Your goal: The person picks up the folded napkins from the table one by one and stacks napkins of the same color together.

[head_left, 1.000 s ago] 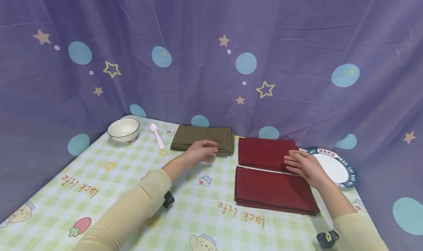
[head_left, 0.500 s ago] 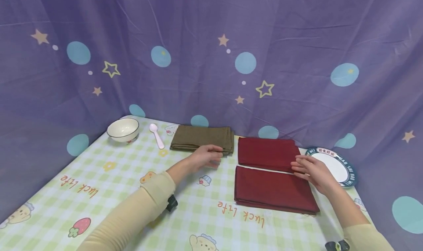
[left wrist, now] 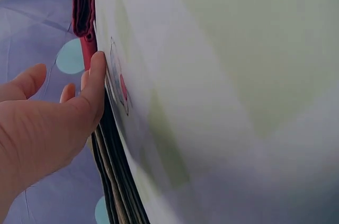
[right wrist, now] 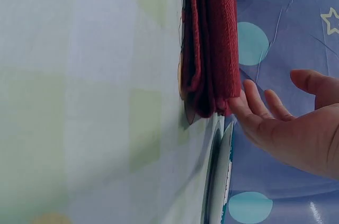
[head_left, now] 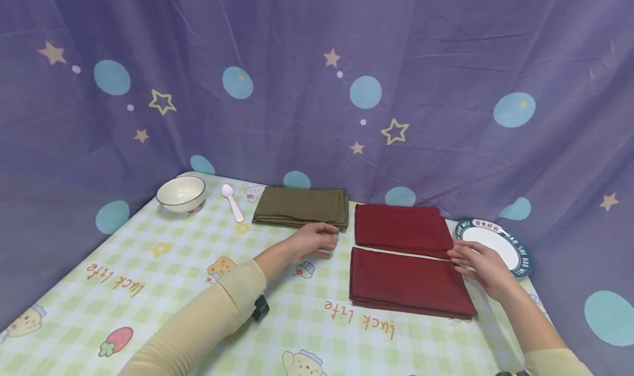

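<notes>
Two folded dark red cloths lie one behind the other, a near red cloth (head_left: 411,282) and a far red cloth (head_left: 401,227). My right hand (head_left: 482,266) is at their right ends, its fingers loosely extended and holding nothing. In the right wrist view its fingertips (right wrist: 237,99) are right at the edge of a red cloth (right wrist: 220,38). Left of the red cloths, at the back, lies a folded olive-brown cloth (head_left: 299,205). My left hand (head_left: 312,241) is just in front of its right end, relaxed, with nothing in its fingers.
A blue-rimmed white plate (head_left: 522,260) sits at the right edge, partly behind my right hand. At the back left stand a cream bowl (head_left: 181,194) and a pink spoon (head_left: 233,203). A purple curtain (head_left: 277,134) hangs behind the checked tablecloth (head_left: 188,288).
My right hand has shifted right and toward me, from over the far red cloth to its right end. The left hand has moved slightly right and nearer. The cloths stay put.
</notes>
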`<state>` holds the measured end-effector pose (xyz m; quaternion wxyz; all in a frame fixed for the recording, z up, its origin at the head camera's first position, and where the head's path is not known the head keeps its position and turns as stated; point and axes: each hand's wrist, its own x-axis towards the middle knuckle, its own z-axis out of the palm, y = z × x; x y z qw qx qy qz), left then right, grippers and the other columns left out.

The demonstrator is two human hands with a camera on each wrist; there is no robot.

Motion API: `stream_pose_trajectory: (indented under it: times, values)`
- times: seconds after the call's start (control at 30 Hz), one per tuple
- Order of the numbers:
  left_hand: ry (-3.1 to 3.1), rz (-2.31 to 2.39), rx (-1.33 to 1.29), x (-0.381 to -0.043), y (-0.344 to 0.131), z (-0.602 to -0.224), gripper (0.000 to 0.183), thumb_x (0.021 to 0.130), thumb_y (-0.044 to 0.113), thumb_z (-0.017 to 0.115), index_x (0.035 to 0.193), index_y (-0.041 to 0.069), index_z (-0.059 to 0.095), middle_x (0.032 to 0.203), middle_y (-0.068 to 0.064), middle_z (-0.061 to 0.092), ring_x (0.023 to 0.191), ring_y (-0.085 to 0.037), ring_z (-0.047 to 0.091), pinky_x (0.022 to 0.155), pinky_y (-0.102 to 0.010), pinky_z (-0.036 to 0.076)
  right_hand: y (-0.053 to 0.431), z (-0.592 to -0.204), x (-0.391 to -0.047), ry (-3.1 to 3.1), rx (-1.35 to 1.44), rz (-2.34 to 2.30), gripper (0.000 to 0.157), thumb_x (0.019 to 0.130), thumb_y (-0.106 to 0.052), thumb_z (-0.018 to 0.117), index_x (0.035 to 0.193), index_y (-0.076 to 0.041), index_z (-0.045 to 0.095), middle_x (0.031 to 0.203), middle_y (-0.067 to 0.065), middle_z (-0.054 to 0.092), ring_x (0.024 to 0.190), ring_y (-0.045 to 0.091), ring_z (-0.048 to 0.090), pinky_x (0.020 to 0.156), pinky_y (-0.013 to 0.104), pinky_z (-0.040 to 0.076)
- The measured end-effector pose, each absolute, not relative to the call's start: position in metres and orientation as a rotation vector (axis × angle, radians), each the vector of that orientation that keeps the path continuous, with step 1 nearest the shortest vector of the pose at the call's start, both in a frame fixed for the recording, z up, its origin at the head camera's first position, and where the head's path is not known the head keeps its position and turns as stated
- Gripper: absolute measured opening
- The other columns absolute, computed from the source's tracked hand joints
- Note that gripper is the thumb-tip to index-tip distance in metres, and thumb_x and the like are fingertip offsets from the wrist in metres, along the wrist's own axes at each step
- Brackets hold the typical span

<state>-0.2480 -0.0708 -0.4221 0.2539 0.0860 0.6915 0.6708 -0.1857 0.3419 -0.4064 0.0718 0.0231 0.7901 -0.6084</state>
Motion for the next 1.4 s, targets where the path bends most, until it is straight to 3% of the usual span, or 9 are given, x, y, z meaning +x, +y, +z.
stream_pose_trajectory:
  times: [0.27,0.43,0.77,1.03,1.17,1.27,1.4]
  values:
    - [1.892,1.799,0.258,-0.247,-0.062,-0.423,0.049,0.100,0.008,0.062,0.145,-0.004,0.048,0.137,-0.025,0.054,0.124,-0.041,0.056,0.096,-0.045,0.054,0.349,-0.405,-0.177,2.497,0.180,-1.642,0.060,0.107,-0.026,0.052,0.145,0.017,0.035,0.118,0.014,0.071,0.097,0.007,0.068,0.085,0.031,0.059]
    - [1.880,1.803,0.274,-0.245,-0.055,-0.422,0.049,0.099,0.006,0.061,0.144,-0.006,0.048,0.133,-0.024,0.054,0.123,-0.042,0.056,0.097,-0.045,0.054,0.356,-0.404,-0.172,2.439,0.253,-1.611,0.061,0.107,-0.027,0.049,0.146,0.016,0.032,0.125,0.020,0.066,0.101,0.014,0.067,0.085,0.037,0.060]
    - [1.863,1.774,0.268,-0.240,-0.047,-0.420,0.048,0.099,0.002,0.058,0.143,-0.010,0.046,0.136,-0.026,0.053,0.124,-0.040,0.056,0.098,-0.044,0.053,0.367,-0.407,-0.174,2.231,0.261,-1.691,0.063,0.108,-0.026,0.045,0.148,0.017,0.022,0.115,0.011,0.067,0.100,0.019,0.067,0.086,0.046,0.059]
    - [1.854,1.744,0.211,-0.237,-0.038,-0.421,0.046,0.099,0.003,0.060,0.142,-0.011,0.047,0.138,-0.026,0.054,0.125,-0.040,0.056,0.096,-0.045,0.054,0.369,-0.416,-0.173,2.016,0.231,-1.824,0.060,0.106,-0.016,0.047,0.144,0.019,0.016,0.114,0.016,0.065,0.098,0.019,0.067,0.087,0.040,0.058]
    - [1.858,1.764,0.181,-0.236,-0.034,-0.423,0.045,0.098,0.000,0.060,0.140,-0.011,0.050,0.133,-0.026,0.058,0.123,-0.040,0.057,0.094,-0.046,0.055,0.368,-0.418,-0.172,2.029,0.243,-1.804,0.059,0.103,-0.013,0.054,0.141,0.023,0.026,0.114,0.014,0.063,0.097,0.014,0.066,0.086,0.036,0.058]
    - [1.854,1.786,0.185,-0.236,-0.032,-0.425,0.045,0.097,-0.001,0.061,0.140,-0.011,0.051,0.128,-0.025,0.062,0.122,-0.038,0.058,0.094,-0.047,0.055,0.366,-0.419,-0.171,2.035,0.246,-1.798,0.056,0.102,-0.010,0.054,0.139,0.025,0.029,0.114,0.016,0.064,0.098,0.017,0.067,0.089,0.039,0.058]
    - [1.847,1.803,0.189,-0.235,-0.031,-0.424,0.045,0.097,-0.002,0.061,0.140,-0.010,0.051,0.124,-0.022,0.065,0.120,-0.036,0.060,0.096,-0.047,0.054,0.364,-0.417,-0.171,2.038,0.225,-1.782,0.061,0.104,-0.009,0.051,0.144,0.026,0.020,0.114,0.016,0.065,0.101,0.024,0.067,0.091,0.047,0.057]
